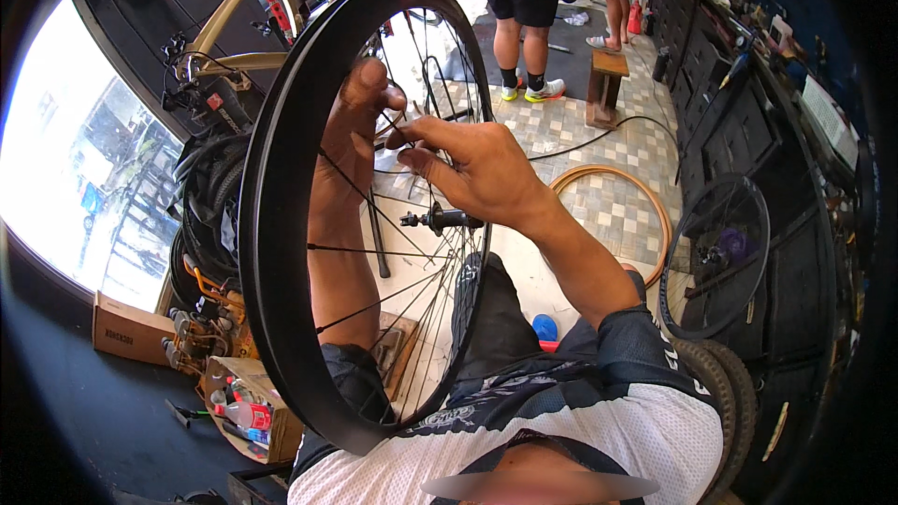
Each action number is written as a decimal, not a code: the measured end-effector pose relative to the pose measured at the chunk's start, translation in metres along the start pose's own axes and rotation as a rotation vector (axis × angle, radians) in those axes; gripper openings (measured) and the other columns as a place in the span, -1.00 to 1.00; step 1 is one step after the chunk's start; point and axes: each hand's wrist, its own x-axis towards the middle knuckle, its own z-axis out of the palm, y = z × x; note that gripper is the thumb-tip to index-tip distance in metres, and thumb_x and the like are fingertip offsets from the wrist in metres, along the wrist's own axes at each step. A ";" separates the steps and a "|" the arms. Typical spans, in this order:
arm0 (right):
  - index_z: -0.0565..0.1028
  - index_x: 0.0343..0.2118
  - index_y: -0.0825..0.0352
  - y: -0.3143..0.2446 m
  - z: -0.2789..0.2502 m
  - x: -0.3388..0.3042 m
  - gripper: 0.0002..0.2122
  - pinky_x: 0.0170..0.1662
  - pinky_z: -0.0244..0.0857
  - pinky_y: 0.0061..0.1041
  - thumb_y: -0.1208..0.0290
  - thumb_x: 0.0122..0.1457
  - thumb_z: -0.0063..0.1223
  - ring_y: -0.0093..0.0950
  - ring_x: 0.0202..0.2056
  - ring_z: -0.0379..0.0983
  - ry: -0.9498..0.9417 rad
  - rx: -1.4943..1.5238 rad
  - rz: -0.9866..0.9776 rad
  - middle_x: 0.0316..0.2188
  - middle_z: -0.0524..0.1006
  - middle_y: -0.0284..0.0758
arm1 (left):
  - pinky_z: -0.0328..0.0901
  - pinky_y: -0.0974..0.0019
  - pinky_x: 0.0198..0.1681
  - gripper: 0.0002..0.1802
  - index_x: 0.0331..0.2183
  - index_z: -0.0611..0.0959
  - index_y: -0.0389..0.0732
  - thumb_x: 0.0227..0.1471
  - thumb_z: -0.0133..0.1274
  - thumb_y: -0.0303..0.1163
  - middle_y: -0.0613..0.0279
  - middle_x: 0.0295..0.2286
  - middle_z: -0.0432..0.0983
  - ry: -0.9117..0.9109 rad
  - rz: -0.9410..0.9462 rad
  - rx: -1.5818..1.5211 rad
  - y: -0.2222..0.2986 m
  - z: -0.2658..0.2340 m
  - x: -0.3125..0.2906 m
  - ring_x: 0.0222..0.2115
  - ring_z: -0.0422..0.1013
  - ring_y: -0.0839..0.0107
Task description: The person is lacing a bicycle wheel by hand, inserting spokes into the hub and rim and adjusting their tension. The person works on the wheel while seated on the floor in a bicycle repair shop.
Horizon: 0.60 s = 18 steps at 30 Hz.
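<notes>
A black deep-section bicycle wheel rim (pixel 271 196) stands upright and tilted in front of my body, its lower edge against my shirt. Black spokes (pixel 365 250) run from it to the black hub (pixel 440 218). My left hand (pixel 355 122) reaches up inside the rim, fingers curled around the upper part of a spoke (pixel 392 122). From the right, my right hand (pixel 482 168) pinches that same spoke just below, thumb against forefinger. The exact contact of the left fingertips is partly hidden.
A tan bicycle frame (pixel 238 14) and hanging tyres stand at the left. A cardboard box (pixel 245 402) holds bottles. Tan hoop (pixel 666 215), wooden stool (pixel 606 84) and another wheel (pixel 716 252) lie rightward, beside dark cabinets (pixel 739 131). Two people stand beyond.
</notes>
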 end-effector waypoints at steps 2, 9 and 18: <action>0.56 -0.09 0.20 -0.005 -0.009 -0.001 -0.79 -0.32 0.42 -0.12 0.28 0.27 0.18 -0.04 -0.38 0.59 -0.024 -0.049 0.063 -0.44 0.62 -0.13 | 0.41 0.15 -0.01 -0.53 0.07 0.59 -0.36 0.34 0.06 -0.18 0.03 0.00 0.52 0.006 -0.203 -0.012 0.010 0.005 0.003 -0.17 0.50 0.27; 0.57 -0.12 0.17 0.006 -0.018 -0.001 -0.80 -0.34 0.40 -0.12 0.25 0.27 0.19 -0.06 -0.40 0.59 -0.048 -0.026 0.029 -0.47 0.61 -0.14 | 0.42 0.13 -0.05 -0.53 0.06 0.60 -0.33 0.32 0.07 -0.14 0.06 -0.06 0.53 0.111 -0.162 0.045 0.010 0.016 -0.001 -0.16 0.52 0.25; 0.56 -0.12 0.16 0.002 -0.024 0.002 -0.80 -0.34 0.41 -0.11 0.27 0.24 0.18 -0.06 -0.42 0.60 -0.064 -0.091 0.072 -0.49 0.62 -0.14 | 0.42 0.23 -0.05 -0.48 0.13 0.54 -0.36 0.31 0.08 -0.19 0.01 -0.05 0.53 0.018 -0.242 0.072 0.008 0.009 0.014 -0.18 0.49 0.32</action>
